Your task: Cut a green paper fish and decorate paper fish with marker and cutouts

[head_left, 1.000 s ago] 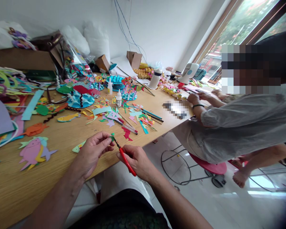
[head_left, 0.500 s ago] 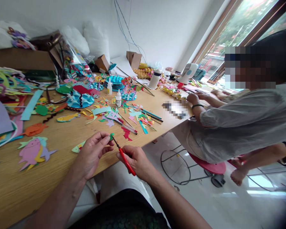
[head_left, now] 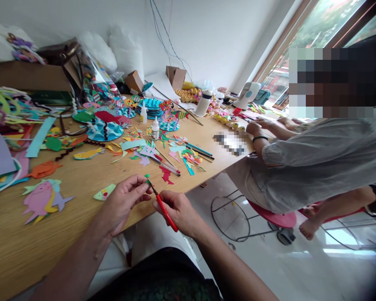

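Note:
Between the thumb and fingers of my left hand (head_left: 128, 198) is a small piece of green paper (head_left: 147, 177), mostly hidden by the fingertips. My right hand (head_left: 178, 211) grips red-handled scissors (head_left: 166, 212), their dark blades meeting the green paper. Both hands are above the table's front edge. Just beyond my left hand lies a pale green paper fish (head_left: 100, 193) with a red spot. Further left rests a stack of pink, purple and yellow paper fish (head_left: 45, 198). Red paper scraps (head_left: 166, 174) lie just past the scissors.
Pens (head_left: 172, 168), colourful scraps and a small glue bottle (head_left: 155, 128) lie beyond my hands on the wooden table (head_left: 81, 225). Blue wave-patterned decorations (head_left: 105, 130) stand further back. At right, a person in a grey shirt (head_left: 326, 146) sits on a red stool (head_left: 278, 219).
The green paper has shifted slightly between my left fingers and the blades, and a bit of it now sticks up above the scissors' tip. The seated person's head has moved a little.

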`<state>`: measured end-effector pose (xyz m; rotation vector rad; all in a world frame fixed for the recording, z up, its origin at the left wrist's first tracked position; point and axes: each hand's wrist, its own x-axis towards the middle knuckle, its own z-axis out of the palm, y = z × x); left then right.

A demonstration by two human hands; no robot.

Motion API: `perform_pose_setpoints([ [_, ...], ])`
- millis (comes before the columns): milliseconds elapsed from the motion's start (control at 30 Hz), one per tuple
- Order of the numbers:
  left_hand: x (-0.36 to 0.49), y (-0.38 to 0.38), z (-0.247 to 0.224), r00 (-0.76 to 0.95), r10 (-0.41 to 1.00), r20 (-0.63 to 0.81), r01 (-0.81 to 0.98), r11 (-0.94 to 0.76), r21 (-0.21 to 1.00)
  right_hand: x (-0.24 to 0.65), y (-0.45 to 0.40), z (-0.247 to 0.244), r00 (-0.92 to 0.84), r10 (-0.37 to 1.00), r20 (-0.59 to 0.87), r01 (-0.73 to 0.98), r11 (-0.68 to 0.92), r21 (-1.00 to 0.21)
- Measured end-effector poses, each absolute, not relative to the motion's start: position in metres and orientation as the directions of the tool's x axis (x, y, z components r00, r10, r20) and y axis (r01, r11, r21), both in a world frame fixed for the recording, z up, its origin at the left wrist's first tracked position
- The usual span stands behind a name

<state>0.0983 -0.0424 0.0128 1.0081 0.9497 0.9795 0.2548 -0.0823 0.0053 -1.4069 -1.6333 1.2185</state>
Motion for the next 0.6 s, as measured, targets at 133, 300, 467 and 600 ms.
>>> perform_pose_setpoints([
  [133,0.0983,-0.0419,0.0155,0.283,0.943,-0.175,-0.177,0.231,0.957,0.2561,-0.0824,0.0055,-0.212,0.972,-0.098,0.35,-0.018,-0.936],
  [300,0.0975,-0.0412,0.0179,0.266,0.948,-0.173,-0.155,0.219,0.963,0.2569,-0.0826,0.0065,-0.208,0.971,-0.116,0.342,-0.039,-0.939],
  [467,0.0967,-0.04,0.0163,0.254,0.951,-0.179,-0.156,0.222,0.962,0.2575,-0.0829,0.005,-0.208,0.971,-0.113,0.348,-0.035,-0.937],
  [600,0.0966,-0.0393,0.0149,0.243,0.953,-0.183,-0.161,0.225,0.961,0.2581,-0.0828,0.0041,-0.206,0.972,-0.11,0.369,-0.027,-0.929],
])
